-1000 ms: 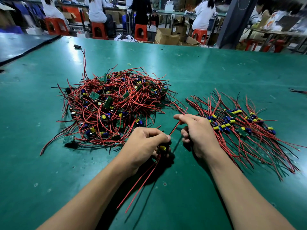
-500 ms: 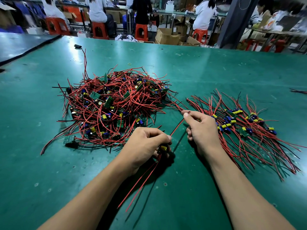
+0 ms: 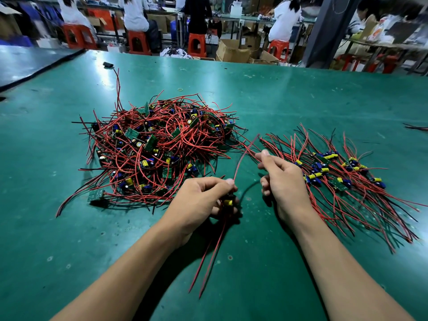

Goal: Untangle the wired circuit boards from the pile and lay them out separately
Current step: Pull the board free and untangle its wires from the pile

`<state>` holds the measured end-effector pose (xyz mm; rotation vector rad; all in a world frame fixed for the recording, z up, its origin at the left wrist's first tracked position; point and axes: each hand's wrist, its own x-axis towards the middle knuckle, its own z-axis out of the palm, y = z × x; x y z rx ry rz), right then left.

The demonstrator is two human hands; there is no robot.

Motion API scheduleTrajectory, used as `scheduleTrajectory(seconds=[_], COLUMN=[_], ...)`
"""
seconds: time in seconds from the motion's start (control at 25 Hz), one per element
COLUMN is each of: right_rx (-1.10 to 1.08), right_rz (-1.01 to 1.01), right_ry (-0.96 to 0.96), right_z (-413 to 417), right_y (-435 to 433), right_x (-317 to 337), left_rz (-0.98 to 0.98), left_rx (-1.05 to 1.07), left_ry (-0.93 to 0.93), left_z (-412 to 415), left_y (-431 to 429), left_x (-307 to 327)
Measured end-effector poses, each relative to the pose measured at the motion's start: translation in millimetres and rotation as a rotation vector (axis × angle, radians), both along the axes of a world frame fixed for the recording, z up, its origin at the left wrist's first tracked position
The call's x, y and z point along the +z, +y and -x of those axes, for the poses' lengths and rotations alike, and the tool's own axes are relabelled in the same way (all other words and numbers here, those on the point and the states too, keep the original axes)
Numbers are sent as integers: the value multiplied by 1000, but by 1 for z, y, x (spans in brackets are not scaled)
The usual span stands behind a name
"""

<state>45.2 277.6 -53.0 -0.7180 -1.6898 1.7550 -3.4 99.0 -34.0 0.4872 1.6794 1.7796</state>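
head view: we are mid-untangling. our left hand (image 3: 203, 198), lower centre, grips one board (image 3: 228, 202) with its red wires (image 3: 243, 156) trailing. our right hand (image 3: 284, 179) curls just beside the upper wire; we cannot tell whether it pinches anything. next, we judge: lay the board by the sorted row (image 3: 335, 177), right of the pile (image 3: 157, 147). the table (image 3: 301, 100) holds no containers; the cardboard boxes (image 3: 231, 50) at the top hide their contents.
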Motion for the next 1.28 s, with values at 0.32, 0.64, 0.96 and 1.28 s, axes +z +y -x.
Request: scheduleTrajectory(seconds=[0.32, 0.64, 0.96, 1.28], right_rx=[89, 430, -119, 294], right_rz=[13, -463, -624, -596], right_ry=[-72, -305, -318, -206], right_z=[-5, -18, -23, -26], right_y=[-11, -27, 8, -11], right_x=[10, 23, 26, 38], left_rz=[-78, -58, -92, -4], left_rx=[43, -6, 65, -31], left_ry=[-227, -227, -125, 145], left_z=[6, 6, 1, -6], left_y=[0, 2, 1, 1], left_x=[5, -2, 0, -1])
